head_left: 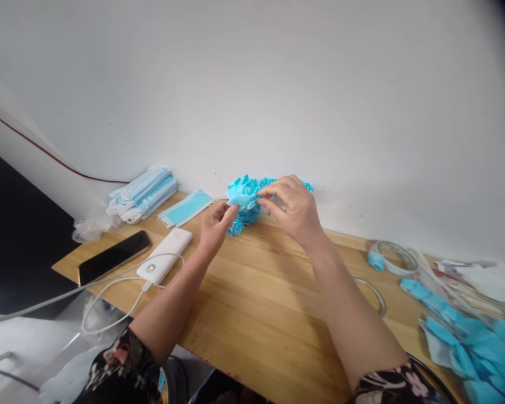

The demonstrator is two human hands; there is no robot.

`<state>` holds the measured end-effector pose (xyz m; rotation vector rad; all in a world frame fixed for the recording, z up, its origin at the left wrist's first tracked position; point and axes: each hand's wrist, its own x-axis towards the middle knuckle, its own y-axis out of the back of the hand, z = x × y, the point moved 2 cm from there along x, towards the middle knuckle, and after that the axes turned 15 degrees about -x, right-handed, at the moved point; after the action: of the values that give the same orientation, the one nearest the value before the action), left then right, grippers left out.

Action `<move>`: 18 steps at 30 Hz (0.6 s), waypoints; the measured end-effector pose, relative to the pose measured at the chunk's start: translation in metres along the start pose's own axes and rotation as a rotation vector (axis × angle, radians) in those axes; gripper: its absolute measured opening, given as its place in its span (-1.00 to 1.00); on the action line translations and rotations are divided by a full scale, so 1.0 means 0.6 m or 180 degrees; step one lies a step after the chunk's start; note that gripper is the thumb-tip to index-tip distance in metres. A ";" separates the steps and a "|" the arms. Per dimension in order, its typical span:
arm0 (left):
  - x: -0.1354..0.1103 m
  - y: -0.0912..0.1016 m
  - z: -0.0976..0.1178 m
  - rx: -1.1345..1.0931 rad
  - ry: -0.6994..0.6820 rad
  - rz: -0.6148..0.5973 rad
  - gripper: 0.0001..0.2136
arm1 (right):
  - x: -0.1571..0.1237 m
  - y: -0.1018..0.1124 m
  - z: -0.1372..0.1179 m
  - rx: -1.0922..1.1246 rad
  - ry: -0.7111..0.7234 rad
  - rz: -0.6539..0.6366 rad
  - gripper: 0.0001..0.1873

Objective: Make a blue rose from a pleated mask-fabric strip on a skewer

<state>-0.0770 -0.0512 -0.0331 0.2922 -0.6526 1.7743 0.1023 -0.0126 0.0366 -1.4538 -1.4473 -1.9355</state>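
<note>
The flower (240,193), a ruffled blue bloom, is held up in front of the person, above the far side of the worktop (252,314) and close to the wall (252,101). Both hands grip it: the left hand (214,225) pinches its lower left edge between thumb and fingers, while the right hand (295,212) nips its right edge between thumb and fingertips. The left seems to be the steadying grip, leaving the right to handle the edge; a light pinch would suit such soft folds, since a full grasp could crush them. Small blue rosettes (247,217) show just below and behind the flower, partly hidden by it and the right hand; whether they join it cannot be told. To the left lie a flat mask (186,207) and, beyond it, a mask stack (145,193) against the wall, probably kept there within reach. The power bank (166,255), with its cable (128,320), and the phone (114,255) lie nearer the left edge, likely to stay out of the way. At far right, blue pieces (467,342) are heaped near a white ring (393,269).
</note>
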 end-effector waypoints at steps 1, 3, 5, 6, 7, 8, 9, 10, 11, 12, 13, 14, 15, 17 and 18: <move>-0.001 0.000 -0.001 0.0016 0.0015 -0.0017 -0.60 | -0.001 -0.001 0.002 -0.0004 0.0004 0.0005 -0.98; -0.002 0.001 -0.003 0.0058 0.0035 -0.0035 -0.59 | -0.003 -0.001 0.005 0.0036 -0.0042 0.0039 -0.99; -0.003 0.003 -0.008 0.0094 0.0068 -0.0046 -0.58 | -0.003 -0.002 0.007 0.0108 -0.0087 0.0017 -0.98; -0.003 0.003 -0.010 0.0102 0.0096 -0.0058 -0.58 | -0.003 -0.003 0.008 0.0143 -0.0084 -0.0022 -0.97; -0.004 0.004 -0.012 0.0102 0.0125 -0.0074 -0.58 | -0.003 -0.005 0.009 0.0176 -0.0073 -0.0076 -0.97; -0.004 0.004 -0.014 0.0098 0.0148 -0.0086 -0.58 | -0.003 -0.006 0.009 0.0203 -0.0056 -0.0144 -0.97; -0.005 0.004 -0.015 0.0095 0.0167 -0.0098 -0.58 | -0.003 -0.007 0.009 0.0228 -0.0044 -0.0208 -0.97; -0.005 0.004 -0.016 0.0094 0.0175 -0.0110 -0.58 | -0.003 -0.008 0.009 0.0249 -0.0044 -0.0255 -0.97; -0.006 0.003 -0.015 0.0105 0.0170 -0.0128 -0.58 | -0.004 -0.009 0.009 0.0263 -0.0052 -0.0291 -0.96; -0.006 0.002 -0.014 0.0131 0.0154 -0.0146 -0.57 | -0.004 -0.009 0.008 0.0270 -0.0064 -0.0319 -0.95; -0.006 0.001 -0.013 0.0166 0.0125 -0.0162 -0.57 | -0.004 -0.009 0.008 0.0273 -0.0079 -0.0322 -0.93; -0.007 -0.001 -0.011 0.0205 0.0095 -0.0177 -0.56 | -0.004 -0.008 0.007 0.0272 -0.0094 -0.0305 -0.91; -0.007 -0.002 -0.009 0.0238 0.0070 -0.0187 -0.56 | -0.004 -0.007 0.007 0.0270 -0.0116 -0.0269 -0.90; -0.007 -0.004 -0.007 0.0251 0.0054 -0.0190 -0.56 | -0.004 -0.006 0.006 0.0262 -0.0154 -0.0186 -0.89; -0.007 -0.004 -0.006 0.0232 0.0066 -0.0193 -0.56 | -0.004 -0.006 0.005 0.0254 -0.0167 -0.0152 -0.89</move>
<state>-0.0727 -0.0522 -0.0378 0.3395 -0.5596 1.7432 0.1024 -0.0091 0.0327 -1.4574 -1.5776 -1.8574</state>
